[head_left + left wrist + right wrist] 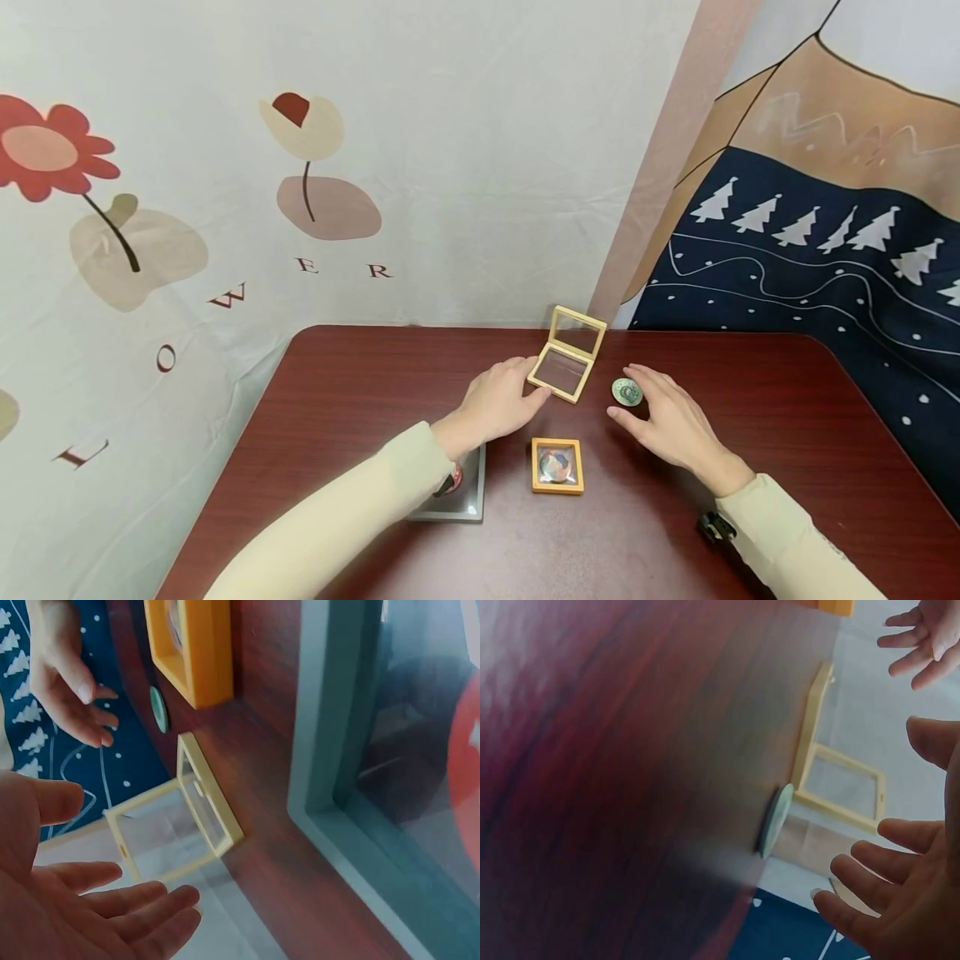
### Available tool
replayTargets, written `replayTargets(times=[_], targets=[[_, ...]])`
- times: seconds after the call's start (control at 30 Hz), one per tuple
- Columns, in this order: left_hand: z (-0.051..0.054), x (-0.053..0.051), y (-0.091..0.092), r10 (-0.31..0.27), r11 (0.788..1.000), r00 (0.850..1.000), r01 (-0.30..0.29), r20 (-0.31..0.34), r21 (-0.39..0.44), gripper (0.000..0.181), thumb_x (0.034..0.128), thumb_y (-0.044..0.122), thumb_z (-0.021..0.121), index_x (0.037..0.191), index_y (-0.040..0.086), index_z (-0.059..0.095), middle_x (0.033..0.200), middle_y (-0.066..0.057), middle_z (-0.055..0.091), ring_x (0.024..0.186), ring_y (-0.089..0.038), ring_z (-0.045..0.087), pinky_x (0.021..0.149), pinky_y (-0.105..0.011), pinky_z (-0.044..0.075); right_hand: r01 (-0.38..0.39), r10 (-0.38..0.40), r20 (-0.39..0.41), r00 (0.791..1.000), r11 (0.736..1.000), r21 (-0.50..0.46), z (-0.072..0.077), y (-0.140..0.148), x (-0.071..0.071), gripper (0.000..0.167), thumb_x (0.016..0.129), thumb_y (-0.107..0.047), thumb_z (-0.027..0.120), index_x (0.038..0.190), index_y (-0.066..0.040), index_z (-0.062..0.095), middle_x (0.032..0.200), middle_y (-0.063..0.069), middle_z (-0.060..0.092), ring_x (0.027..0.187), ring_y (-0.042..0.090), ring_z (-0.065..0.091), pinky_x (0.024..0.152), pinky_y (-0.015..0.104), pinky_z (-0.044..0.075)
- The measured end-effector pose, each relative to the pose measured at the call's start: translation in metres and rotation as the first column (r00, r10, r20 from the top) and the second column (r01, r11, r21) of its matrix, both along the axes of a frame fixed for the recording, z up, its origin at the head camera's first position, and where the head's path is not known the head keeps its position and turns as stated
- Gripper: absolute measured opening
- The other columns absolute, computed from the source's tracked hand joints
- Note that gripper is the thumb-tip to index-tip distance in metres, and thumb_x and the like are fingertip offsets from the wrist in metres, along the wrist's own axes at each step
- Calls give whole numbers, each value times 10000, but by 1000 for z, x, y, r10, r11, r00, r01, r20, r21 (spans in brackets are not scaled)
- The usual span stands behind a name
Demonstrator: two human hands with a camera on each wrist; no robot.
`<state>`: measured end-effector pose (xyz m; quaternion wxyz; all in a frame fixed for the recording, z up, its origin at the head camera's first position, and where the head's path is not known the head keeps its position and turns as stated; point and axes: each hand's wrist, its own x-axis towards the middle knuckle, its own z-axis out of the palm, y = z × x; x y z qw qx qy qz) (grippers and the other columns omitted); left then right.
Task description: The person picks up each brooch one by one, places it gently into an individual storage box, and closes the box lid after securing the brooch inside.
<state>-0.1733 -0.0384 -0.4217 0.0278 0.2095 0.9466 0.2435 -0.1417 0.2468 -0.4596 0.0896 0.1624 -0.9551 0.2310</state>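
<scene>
A pale yellow hinged display frame [572, 354] with clear panes stands open near the table's far edge, its lid tilted up. My left hand [498, 400] hovers at its left side with spread fingers; in the left wrist view that hand [112, 907] shows nothing in its grasp. To the frame's right lies a small round green patterned disc [627, 392], flat on the table. My right hand [671, 417] is beside the disc, thumb and fingers apart around its right side. In the right wrist view a gap separates those fingers from the disc [776, 821].
An orange-yellow square frame [557, 489] holding a round colourful piece lies nearer to me. Left of it, a larger grey frame [480, 500] with a red round piece is partly hidden by my left forearm. Printed cloth [487, 167] hangs behind the dark red table [750, 383].
</scene>
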Motion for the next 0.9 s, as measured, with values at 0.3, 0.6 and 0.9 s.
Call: replayTargets(times=[0.3,0.6,0.9], targets=[[-7,-28,1,62,996,990,-54,128,-66,711,1040,492,586,1592,74,428,1579,-173,481,1444,-359,469,1137,-544,401,10,-18,107,994,997,73,-7,4,-14,798,949,-442,740,1502,68,474,1535,280,472,1406,467,428,1093,681,365],[-17,-46,8,103,982,983,-76,155,-173,681,1038,498,586,1562,76,477,1544,-164,511,1419,-354,478,1131,-528,400,10,-28,134,991,991,135,-12,5,-25,795,930,-444,754,1466,90,507,1496,290,508,1360,476,470,1053,697,391],[-20,-54,21,118,967,980,-77,160,-244,477,1049,432,599,1385,97,648,1305,-120,639,1222,-315,585,1027,-492,467,12,-40,162,986,985,171,-12,3,-30,734,921,-398,776,1425,85,551,1436,285,557,1286,459,523,1020,687,422]])
